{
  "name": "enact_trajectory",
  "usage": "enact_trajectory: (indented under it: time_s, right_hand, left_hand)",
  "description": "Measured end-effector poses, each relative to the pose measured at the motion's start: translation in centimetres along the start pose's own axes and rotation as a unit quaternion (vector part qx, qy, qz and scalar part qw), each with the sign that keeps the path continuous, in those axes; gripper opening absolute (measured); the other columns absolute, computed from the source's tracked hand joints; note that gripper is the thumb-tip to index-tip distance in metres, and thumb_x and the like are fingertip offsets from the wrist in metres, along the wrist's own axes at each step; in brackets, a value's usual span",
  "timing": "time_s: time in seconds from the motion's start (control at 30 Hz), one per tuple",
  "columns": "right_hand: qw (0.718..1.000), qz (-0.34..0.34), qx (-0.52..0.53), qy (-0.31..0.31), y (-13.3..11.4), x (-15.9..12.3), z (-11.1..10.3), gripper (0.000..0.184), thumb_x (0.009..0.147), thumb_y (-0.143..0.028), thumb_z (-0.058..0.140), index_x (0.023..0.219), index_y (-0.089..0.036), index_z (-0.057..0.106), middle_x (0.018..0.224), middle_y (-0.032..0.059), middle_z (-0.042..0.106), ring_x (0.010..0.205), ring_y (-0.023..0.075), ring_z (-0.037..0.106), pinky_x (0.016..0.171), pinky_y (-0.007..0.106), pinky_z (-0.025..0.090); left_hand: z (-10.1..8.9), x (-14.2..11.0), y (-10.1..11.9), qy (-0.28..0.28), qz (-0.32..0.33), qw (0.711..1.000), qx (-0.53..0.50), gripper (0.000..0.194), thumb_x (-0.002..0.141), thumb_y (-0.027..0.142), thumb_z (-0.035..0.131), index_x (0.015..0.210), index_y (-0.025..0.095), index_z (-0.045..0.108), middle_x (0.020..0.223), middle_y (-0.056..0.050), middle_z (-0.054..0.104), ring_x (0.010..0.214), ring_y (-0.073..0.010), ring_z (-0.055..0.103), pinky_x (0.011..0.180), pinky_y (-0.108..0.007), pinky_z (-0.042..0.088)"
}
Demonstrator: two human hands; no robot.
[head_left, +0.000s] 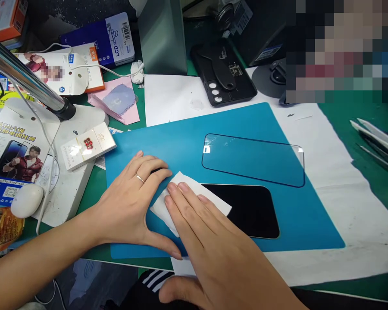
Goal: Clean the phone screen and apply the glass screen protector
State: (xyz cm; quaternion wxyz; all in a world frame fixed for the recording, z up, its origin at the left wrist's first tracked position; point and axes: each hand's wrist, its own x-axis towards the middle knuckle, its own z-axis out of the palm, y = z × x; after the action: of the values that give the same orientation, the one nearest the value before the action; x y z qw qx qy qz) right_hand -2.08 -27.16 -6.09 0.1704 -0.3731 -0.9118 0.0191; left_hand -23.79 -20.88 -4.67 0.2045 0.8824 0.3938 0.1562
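A black-screened phone [252, 211] lies flat on a blue mat [142, 150], its left part covered by a white wipe [176, 189]. My right hand [210, 241] presses the wipe down with outstretched fingers lying flat, the thumb apart near the table's front edge. Around the covered left end of the phone, my left hand [136, 198] forms a wide curve, fingers on the far side and thumb on the near side. Whether it touches the phone's edge is hidden. Behind the phone rests a clear, black-bordered screen protector [252, 159].
A black phone case [224, 71] lies beyond the mat on white paper [336, 185]. At the left are a cigarette box [89, 146], a white lamp base [73, 193] with a metal pole [29, 73], and printed packages [16, 150]. Tweezers [380, 142] lie far right.
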Motion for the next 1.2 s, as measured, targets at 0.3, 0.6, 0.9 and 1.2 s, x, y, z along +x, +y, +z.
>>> enact_trajectory:
  time_s: [0.3,0.6,0.9,1.2]
  right_hand:
    - [0.999,-0.028,0.002,-0.019,0.6,-0.8,0.0,0.083,0.106,-0.065,0.028,0.147,0.002,0.056,0.156,0.0241,0.055,0.147,0.0356,0.051,0.119,0.044,0.044]
    - [0.998,-0.046,-0.032,-0.035,1.0,-3.3,0.4,0.074,0.108,-0.055,0.03,0.153,-0.001,0.05,0.158,0.0231,0.053,0.146,0.0372,0.052,0.116,0.045,0.043]
    - [0.998,-0.048,-0.027,-0.024,2.1,-3.0,-0.3,0.08,0.107,-0.061,0.03,0.15,0.004,0.052,0.154,0.0264,0.056,0.141,0.0395,0.057,0.108,0.046,0.049]
    - [0.999,-0.033,0.02,-0.02,1.4,-2.3,0.0,0.075,0.107,-0.064,0.034,0.145,-0.005,0.061,0.153,0.0177,0.059,0.147,0.0306,0.053,0.12,0.04,0.044]
  left_hand:
    - [0.1,0.0,0.0,-0.004,0.006,1.0,0.014,0.106,0.067,0.092,0.07,0.134,0.011,0.057,0.134,-0.022,0.065,0.133,-0.0398,0.059,0.129,-0.067,0.029]
    - [0.3,-0.2,0.1,-0.008,0.004,1.0,0.019,0.101,0.069,0.09,0.072,0.133,0.012,0.059,0.135,-0.021,0.063,0.134,-0.0413,0.056,0.129,-0.069,0.027]
    - [0.4,-0.3,-0.1,-0.005,0.022,0.999,0.037,0.094,0.077,0.087,0.068,0.132,0.011,0.059,0.136,-0.021,0.065,0.138,-0.0397,0.055,0.132,-0.067,0.024]
    - [0.1,-0.4,0.1,-0.013,0.029,0.998,0.051,0.085,0.084,0.08,0.069,0.139,0.017,0.055,0.139,-0.018,0.064,0.133,-0.0362,0.059,0.129,-0.066,0.029]
